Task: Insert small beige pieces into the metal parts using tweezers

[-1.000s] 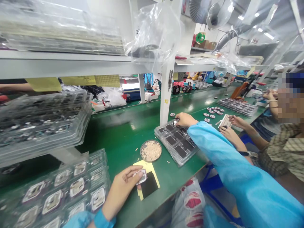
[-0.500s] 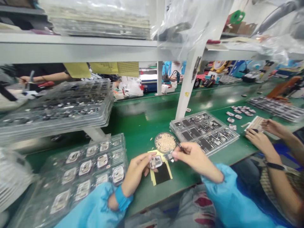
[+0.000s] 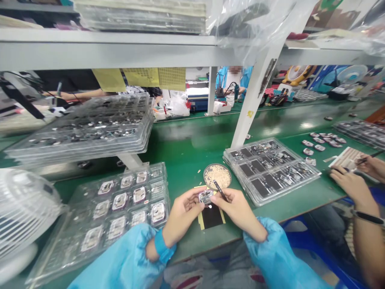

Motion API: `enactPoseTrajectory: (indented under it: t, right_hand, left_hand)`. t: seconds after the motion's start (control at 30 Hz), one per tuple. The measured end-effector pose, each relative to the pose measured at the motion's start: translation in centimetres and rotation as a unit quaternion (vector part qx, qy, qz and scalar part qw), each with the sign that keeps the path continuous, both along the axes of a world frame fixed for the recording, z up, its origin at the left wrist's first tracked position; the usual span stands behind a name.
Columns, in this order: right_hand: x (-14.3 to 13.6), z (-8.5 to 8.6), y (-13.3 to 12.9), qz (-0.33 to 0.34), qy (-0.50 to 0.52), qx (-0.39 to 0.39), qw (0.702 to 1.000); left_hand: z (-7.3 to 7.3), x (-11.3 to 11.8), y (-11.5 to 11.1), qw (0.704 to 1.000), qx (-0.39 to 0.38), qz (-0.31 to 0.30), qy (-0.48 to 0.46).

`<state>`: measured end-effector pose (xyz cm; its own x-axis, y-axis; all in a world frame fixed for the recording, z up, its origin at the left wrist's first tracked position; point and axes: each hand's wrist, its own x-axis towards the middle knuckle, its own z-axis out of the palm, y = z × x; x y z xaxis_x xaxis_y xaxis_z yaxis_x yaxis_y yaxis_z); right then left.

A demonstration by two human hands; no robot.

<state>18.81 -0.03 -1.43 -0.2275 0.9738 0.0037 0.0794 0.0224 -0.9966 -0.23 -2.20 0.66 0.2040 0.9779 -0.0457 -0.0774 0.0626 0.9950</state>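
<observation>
My left hand [image 3: 185,210] pinches a small rounded device housing [image 3: 205,196] by its left side; electronic parts show inside it. From the right, my right hand [image 3: 237,206] meets the housing, its thumb at the housing's right edge. Black tweezers [image 3: 220,190] with pale lettering are tucked in that hand and point up and away from the housing. Whether the thumb presses on a small part cannot be made out. Below both hands lies a black pad [image 3: 213,217] with yellow edges. Just beyond them sits a round dish [image 3: 230,175] of small tan pieces.
At left, a clear tray [image 3: 72,200] holds several similar housings, beside a white fan [image 3: 27,212]. Stacked parts trays [image 3: 255,196] stand to the right. Further right, a co-worker's hands [image 3: 351,184] work at a pale board. A white post [image 3: 245,116] rises behind the dish.
My right hand has moved left to the housing; the small part seen at its fingertips before is now at the housing or hidden. The tweezers now point upward. The camera view has shifted.
</observation>
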Motion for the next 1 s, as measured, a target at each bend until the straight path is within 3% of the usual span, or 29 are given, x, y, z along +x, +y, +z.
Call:
enactPoseTrajectory:
  t: [0.2, 0.6, 1.0]
  right_hand:
    - [0.1, -0.4, 0.1, -0.002, -0.001, 0.003, 1.0]
    - [0.0, -0.8, 0.3, -0.013, 0.003, -0.012, 1.0]
    - [-0.3, -1.3, 0.7, -0.009, 0.024, -0.013, 1.0]
  left_hand:
    - [-1.0, 0.2, 0.0, 0.994, 0.025, 0.025, 0.098]
    - [-1.0, 0.3, 0.1, 0.985, 0.057, 0.04, 0.156]
    - [-1.1, -0.1, 0.0, 0.945, 0.169, 0.066, 0.272]
